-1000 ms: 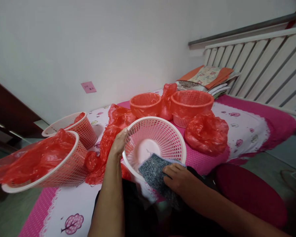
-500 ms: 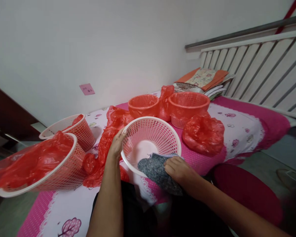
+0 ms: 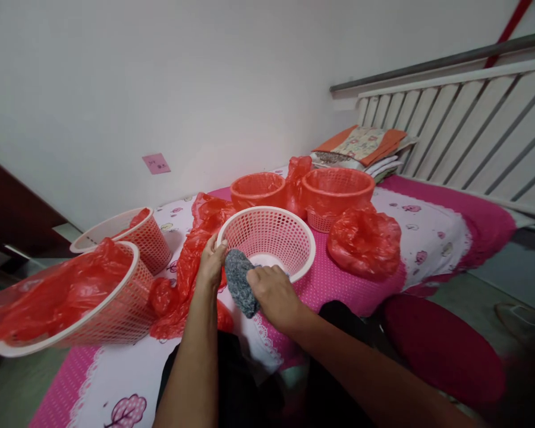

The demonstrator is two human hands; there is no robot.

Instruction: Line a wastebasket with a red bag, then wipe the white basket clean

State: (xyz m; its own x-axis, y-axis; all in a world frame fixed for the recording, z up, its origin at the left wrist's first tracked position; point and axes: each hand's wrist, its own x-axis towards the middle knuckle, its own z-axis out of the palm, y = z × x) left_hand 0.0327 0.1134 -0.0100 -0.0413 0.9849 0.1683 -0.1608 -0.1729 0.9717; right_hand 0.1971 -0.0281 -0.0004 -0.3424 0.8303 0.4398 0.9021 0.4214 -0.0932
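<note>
Directly before me is a pale pink plastic basket (image 3: pixel 267 229) with a perforated wall and a white rim. My left hand (image 3: pixel 211 261) grips its rim on the left side, fingers outside and thumb at the edge. A grey mottled cloth (image 3: pixel 241 285) is bunched in my right hand (image 3: pixel 274 291), with its fingers closed on it. The cloth lies against the near left part of the rim and hides that stretch. The basket's pale floor shows partly behind my right hand.
Left stand two more pink baskets (image 3: pixel 156 244) with red plastic bags (image 3: pixel 80 285). Behind are two bag-covered baskets (image 3: pixel 339 184), with a crumpled red bag (image 3: pixel 365 244) nearby. Folded textiles (image 3: pixel 361 142) lie by the white radiator (image 3: pixel 455 119). A dark red round stool (image 3: pixel 446 345) stands right.
My right hand has moved left with the cloth, from the basket's near right rim to its near left. The basket has shifted slightly left; my left hand still holds its rim.
</note>
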